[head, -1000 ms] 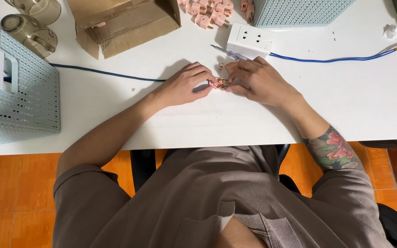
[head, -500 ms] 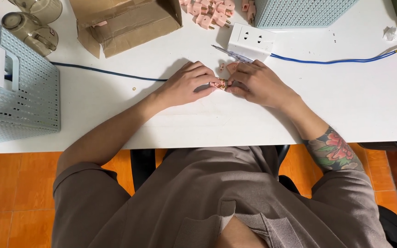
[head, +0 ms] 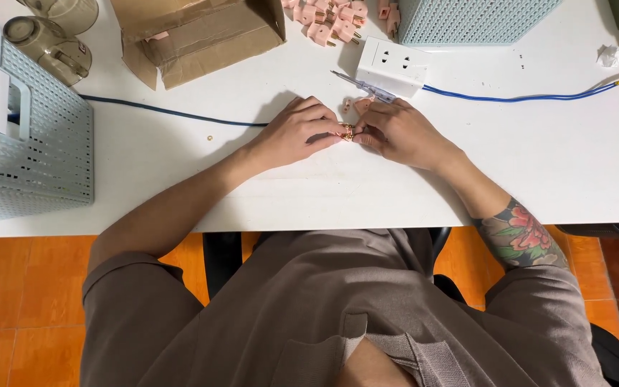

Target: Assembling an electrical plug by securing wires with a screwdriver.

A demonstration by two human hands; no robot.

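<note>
Both hands, left hand and right hand, pinch a small pink plug part over the table; steady fingertip pressure likely keeps its brass pieces aligned.

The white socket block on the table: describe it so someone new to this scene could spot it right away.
Start at the white table and look along its far side, below the pale green perforated basket. The white socket block lies there, just beyond the right hand, with a blue cable trailing right. Unlike the small pink plugs heaped nearby, it is one boxy white piece with outlet holes on top.
</note>
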